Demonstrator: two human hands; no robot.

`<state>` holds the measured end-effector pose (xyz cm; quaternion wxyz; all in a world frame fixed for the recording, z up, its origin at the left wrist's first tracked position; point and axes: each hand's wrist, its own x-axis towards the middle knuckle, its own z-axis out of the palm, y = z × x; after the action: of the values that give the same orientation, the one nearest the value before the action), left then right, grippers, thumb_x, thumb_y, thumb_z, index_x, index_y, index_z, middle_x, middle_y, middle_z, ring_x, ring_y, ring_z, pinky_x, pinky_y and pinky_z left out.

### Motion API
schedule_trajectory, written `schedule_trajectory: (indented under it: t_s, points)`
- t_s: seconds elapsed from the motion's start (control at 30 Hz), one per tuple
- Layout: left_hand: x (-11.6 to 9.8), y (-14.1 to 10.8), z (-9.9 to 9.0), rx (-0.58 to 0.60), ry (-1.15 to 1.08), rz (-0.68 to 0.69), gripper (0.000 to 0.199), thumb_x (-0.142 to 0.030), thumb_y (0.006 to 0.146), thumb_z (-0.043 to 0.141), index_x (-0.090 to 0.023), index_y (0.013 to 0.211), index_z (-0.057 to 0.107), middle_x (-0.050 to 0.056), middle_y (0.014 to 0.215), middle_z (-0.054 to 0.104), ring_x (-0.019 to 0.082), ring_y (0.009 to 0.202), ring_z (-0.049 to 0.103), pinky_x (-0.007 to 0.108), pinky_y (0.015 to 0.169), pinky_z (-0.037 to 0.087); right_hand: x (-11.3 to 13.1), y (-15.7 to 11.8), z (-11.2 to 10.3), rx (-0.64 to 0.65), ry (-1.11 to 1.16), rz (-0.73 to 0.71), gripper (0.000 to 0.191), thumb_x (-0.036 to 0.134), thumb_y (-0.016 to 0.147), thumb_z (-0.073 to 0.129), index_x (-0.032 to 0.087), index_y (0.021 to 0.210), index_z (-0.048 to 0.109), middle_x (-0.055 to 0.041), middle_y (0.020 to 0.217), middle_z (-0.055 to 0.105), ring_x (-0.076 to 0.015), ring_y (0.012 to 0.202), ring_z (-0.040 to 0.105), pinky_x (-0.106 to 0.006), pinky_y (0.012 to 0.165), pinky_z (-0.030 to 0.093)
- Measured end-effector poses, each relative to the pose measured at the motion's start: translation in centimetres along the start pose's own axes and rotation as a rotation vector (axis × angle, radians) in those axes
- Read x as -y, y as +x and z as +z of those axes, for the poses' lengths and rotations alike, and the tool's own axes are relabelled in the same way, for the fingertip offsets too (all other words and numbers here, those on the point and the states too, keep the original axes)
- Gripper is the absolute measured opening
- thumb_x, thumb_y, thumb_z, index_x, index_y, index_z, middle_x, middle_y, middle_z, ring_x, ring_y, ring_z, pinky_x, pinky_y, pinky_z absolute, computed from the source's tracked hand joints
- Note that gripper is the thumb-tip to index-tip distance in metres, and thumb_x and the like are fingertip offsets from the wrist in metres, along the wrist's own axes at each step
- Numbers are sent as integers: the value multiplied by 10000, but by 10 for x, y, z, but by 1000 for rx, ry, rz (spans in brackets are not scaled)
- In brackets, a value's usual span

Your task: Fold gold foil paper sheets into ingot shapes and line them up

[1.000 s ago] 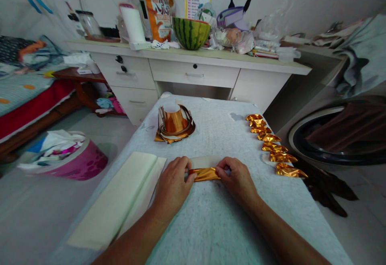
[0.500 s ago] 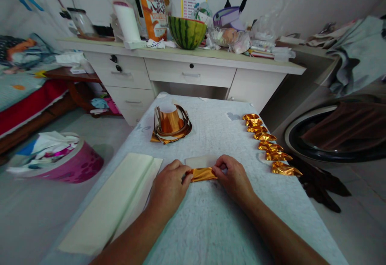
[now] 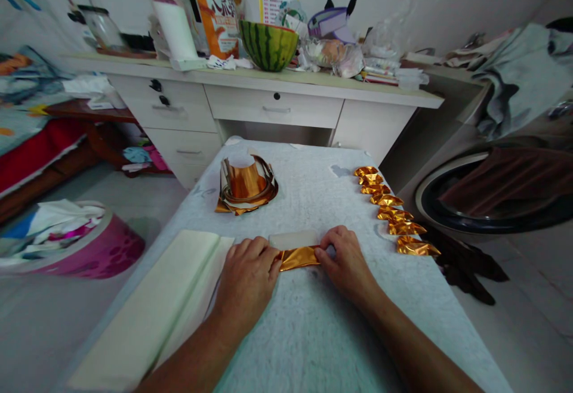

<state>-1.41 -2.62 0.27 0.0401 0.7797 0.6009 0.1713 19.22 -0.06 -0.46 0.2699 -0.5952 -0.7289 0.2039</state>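
Observation:
A folded strip of gold foil paper (image 3: 299, 257) lies flat near the middle of the cloth-covered table. My left hand (image 3: 250, 268) pinches its left end, fingers closed. At the right end, my right hand (image 3: 342, 256) grips it between thumb and fingers. Just behind the strip is a whitish translucent flat piece (image 3: 293, 239). A curled stack of gold foil sheets (image 3: 246, 184) stands further back on the left. Along the right edge lies a row of several folded gold foil pieces (image 3: 388, 200) shaped like ingots.
Folded cream paper (image 3: 152, 297) lies left of my forearm. A pink waste bin (image 3: 116, 250) stands on the floor at left. Behind the table is a white cabinet (image 3: 268, 98) with a cut watermelon (image 3: 268, 46) on top. A front-loading washing machine (image 3: 430, 196) stands at right.
The view has shifted slightly. My left hand has turned more over the strip's left end, its fingers drawn closer together. My right hand still grips the other end.

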Motion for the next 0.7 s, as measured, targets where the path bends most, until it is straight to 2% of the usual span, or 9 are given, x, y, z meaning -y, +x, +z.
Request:
schedule_trajectory:
  t_s: [0.17, 0.3, 0.4, 0.7]
  points:
    - [-3, -1, 1, -86, -14, 72, 152, -178, 850, 610, -265, 940, 697, 22, 978, 670, 231, 933, 530, 435, 858, 357, -1, 1, 3, -18, -56, 2, 32, 172, 785, 609, 184, 756, 607, -52, 881, 550, -214, 886, 476, -350, 819, 379]
    - [-2, -1, 6, -72, -43, 202, 228, -133, 861, 598, -293, 1000, 683, 1, 999, 683, 221, 948, 527, 422, 853, 373, -1, 1, 4, -30, -70, 2, 20, 168, 776, 614, 181, 772, 598, -52, 874, 552, -216, 872, 474, -346, 808, 378]
    - [-1, -1, 10, -28, -53, 285, 227, -114, 869, 582, -256, 1022, 672, 7, 1003, 680, 203, 929, 538, 383, 824, 420, -1, 2, 5, -38, -89, 3, 20, 175, 776, 611, 177, 781, 592, -58, 876, 552, -219, 862, 473, -346, 794, 381]
    - [-2, -3, 17, -33, 28, 374, 244, -55, 858, 551, -134, 1067, 649, 66, 1070, 684, 209, 955, 590, 367, 841, 521, -3, 2, 8, -77, -108, -16, 45, 184, 775, 595, 168, 816, 588, -64, 866, 553, -224, 864, 482, -349, 802, 392]
